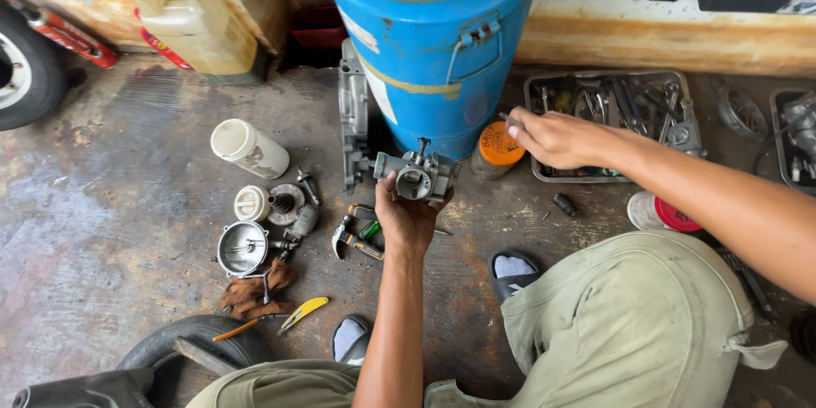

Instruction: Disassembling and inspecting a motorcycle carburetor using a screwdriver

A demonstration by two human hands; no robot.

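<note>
Left hand [406, 219] holds carburetor [416, 175]; metal tray [609, 175] holds tools [614, 104].

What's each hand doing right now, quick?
Left hand: closed on the grey carburetor.
Right hand: fingers pinching a small thin part above the tool tray.

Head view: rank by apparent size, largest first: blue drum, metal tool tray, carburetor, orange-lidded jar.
1. blue drum, cut off by the frame top
2. metal tool tray
3. carburetor, in the left hand, so nearer the camera
4. orange-lidded jar, near the right hand
</note>
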